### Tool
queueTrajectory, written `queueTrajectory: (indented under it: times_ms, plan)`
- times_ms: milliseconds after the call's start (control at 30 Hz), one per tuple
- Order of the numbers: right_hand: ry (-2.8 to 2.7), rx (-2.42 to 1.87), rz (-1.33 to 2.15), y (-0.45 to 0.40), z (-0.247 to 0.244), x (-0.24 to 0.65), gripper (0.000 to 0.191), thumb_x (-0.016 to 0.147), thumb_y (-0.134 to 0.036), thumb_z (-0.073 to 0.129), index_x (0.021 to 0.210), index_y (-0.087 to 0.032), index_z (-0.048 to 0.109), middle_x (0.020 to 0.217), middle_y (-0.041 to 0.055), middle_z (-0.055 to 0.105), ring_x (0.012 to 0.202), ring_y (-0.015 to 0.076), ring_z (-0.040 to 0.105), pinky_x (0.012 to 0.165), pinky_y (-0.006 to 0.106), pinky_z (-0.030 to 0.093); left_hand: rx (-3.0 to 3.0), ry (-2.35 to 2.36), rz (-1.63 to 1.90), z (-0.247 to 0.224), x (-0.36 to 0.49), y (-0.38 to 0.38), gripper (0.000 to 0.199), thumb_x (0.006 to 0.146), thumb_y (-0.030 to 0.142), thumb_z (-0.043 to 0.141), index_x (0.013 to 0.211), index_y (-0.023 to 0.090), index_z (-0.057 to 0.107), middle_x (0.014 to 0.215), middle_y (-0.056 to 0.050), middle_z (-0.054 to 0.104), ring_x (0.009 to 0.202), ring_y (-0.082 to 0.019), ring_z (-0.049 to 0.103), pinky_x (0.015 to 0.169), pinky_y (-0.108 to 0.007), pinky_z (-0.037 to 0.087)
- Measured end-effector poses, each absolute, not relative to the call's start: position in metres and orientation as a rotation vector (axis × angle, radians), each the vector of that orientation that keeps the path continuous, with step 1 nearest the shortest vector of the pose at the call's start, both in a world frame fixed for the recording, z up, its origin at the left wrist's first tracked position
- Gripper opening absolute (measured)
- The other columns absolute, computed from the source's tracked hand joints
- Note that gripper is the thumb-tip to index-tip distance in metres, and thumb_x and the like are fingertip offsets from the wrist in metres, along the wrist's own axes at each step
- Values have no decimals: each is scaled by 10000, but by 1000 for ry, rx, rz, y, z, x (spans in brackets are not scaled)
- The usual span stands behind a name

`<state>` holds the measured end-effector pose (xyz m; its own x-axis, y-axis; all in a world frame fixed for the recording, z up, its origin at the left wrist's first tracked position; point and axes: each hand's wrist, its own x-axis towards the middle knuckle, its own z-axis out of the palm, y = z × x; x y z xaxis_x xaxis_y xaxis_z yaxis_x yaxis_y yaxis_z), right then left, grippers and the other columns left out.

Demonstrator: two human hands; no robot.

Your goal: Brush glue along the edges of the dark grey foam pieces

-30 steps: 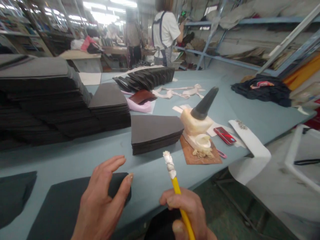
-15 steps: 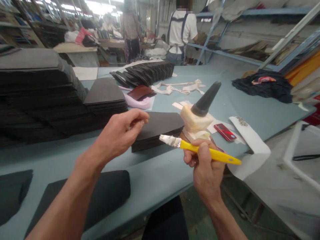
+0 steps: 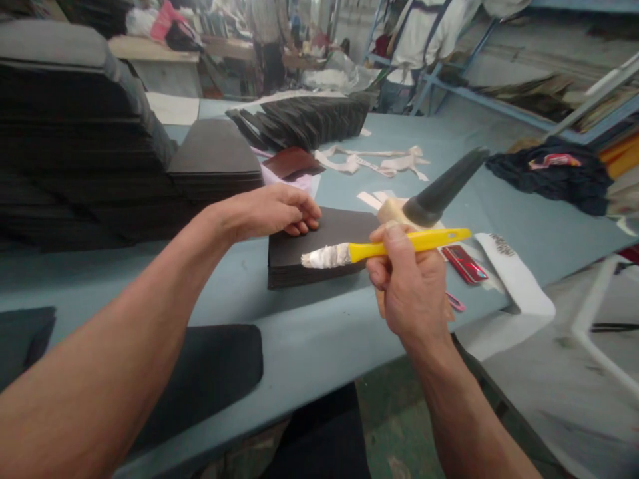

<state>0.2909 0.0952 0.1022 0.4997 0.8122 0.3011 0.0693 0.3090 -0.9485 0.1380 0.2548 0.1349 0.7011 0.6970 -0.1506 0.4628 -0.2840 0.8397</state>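
Observation:
My right hand [image 3: 412,279] grips a yellow-handled paintbrush [image 3: 409,243] between thumb and fingers. Its wrapped, whitish bristle end points left, above the near side of a stack of dark grey sheets [image 3: 344,229]. Over the left part of that stack is my left hand [image 3: 284,207], palm down, fingers loosely bent and holding nothing visible. Whether its fingertips touch the top sheet, I cannot tell. Just beyond my right hand a tapered black piece [image 3: 444,189] leans to the right on a cream-coloured block [image 3: 392,211], partly hidden by the hand.
Tall piles of dark sheets [image 3: 64,146] stand at left, with a lower pile [image 3: 217,150] beside them. A dark panel [image 3: 214,372] lies near the front edge. A red card-like item [image 3: 464,264], a white strip [image 3: 519,273] and dark cloth [image 3: 554,173] lie right. People stand behind.
My left hand has moved right and over the stack, its fingers now lower and less pinched. The brush has risen and shifted slightly left with my right hand. The view has tilted down.

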Motion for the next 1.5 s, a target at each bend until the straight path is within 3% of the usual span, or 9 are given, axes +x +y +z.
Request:
queueTrajectory:
  times_ms: [133,267,467,667,767,933,1200,1500]
  plan:
    - [-1009,-1151,582,105,108,281,467,927,-640,755,803,-205,643,583,-78,503,399,38,401,361,193,279,1787,913,292,135,137,258,341,683,137,520,919,193,759,970,-35,792,851,-164,731,873,-331,606]
    - [-1100,-1187,607,110,114,271,469,940,-655,741,785,-221,654,516,-91,421,395,55,400,366,195,302,1772,888,309,131,139,259,394,641,121,476,920,180,749,906,-21,774,833,-161,726,877,-323,592]
    - [-1181,-1216,568,116,116,259,404,986,-559,725,767,-226,659,505,-90,425,397,57,387,371,198,286,1777,854,314,129,141,259,323,702,116,489,895,185,739,876,4,764,845,-164,741,867,-310,578]
    - [-1296,-1277,466,120,110,258,376,1010,-507,692,768,-220,672,565,-60,480,522,95,497,470,237,385,1809,854,314,126,140,260,370,708,151,466,939,168,755,868,3,746,919,-196,745,895,-323,572]
    - [-1340,-1327,425,120,110,264,386,1008,-527,689,778,-218,670,592,-49,505,556,102,526,479,239,367,1834,849,308,127,141,260,375,709,175,480,977,176,743,874,11,744,920,-180,733,885,-285,556]
    - [-1387,-1405,389,122,116,275,334,1026,-444,673,778,-221,651,535,-64,459,496,90,447,451,246,298,1844,875,287,129,143,259,317,701,180,514,939,165,725,843,-15,721,860,-166,699,830,-254,531]
    - [-1466,-1457,284,124,129,292,349,1044,-380,641,736,-219,607,543,-64,448,494,85,435,485,259,316,1906,937,293,129,142,257,415,721,150,486,1030,181,761,1006,-34,780,877,-169,700,864,-284,548]
    - [-1487,-1601,157,125,138,320,354,1040,-314,623,703,-215,584,596,-50,478,591,105,484,587,291,377,1962,1105,258,137,149,243,436,878,103,392,1121,128,753,1075,-5,773,910,-132,660,997,-331,528]
